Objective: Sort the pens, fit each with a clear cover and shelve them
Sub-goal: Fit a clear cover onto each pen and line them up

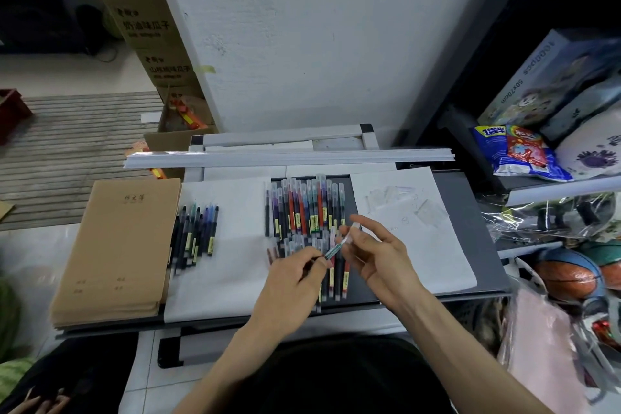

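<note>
L hand [295, 274] pinches teal pen [333, 251], R hand [376, 255] pinches clear cover [348, 239] at its tip. We see both above pen pile [302, 208]

Soft, even indoor light; wide-angle bending at the edges.
The white wall [302, 27] and paper sheet [221, 262] read bright, the frame's top corners fall dark, and shadows on the desk [467, 208] are faint. The left hand [295, 276], right hand [373, 252], the pen [332, 250] and clear cover [348, 238] between them look slightly smeared.
</note>
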`<action>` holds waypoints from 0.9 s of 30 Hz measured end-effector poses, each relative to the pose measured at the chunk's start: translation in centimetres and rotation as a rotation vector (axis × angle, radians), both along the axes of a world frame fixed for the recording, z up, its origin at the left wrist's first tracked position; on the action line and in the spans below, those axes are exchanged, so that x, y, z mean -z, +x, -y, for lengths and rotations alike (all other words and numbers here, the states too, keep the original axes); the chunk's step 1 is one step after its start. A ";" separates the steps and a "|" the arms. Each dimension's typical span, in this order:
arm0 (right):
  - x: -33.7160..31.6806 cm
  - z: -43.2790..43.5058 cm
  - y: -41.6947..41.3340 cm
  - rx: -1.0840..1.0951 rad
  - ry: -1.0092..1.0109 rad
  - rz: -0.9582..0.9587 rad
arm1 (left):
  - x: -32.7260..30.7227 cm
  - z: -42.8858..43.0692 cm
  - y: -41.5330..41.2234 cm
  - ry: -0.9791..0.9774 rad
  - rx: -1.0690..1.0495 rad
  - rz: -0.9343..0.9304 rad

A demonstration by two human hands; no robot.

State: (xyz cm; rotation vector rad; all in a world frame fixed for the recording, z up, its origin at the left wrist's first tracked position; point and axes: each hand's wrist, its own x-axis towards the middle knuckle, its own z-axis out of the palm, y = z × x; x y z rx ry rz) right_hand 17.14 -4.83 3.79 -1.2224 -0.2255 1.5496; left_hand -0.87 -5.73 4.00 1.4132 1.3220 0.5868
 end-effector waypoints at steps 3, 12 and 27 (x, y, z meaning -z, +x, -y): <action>-0.4 0.0 -0.2 0.071 0.000 -0.015 | -0.4 0.0 -0.1 -0.006 -0.032 0.021; -0.6 -0.8 0.1 -0.074 0.000 0.093 | -0.7 0.1 -0.6 -0.012 -0.085 0.052; 0.0 0.0 -1.1 -0.367 0.127 0.225 | -0.1 0.3 -0.6 0.040 -0.013 0.054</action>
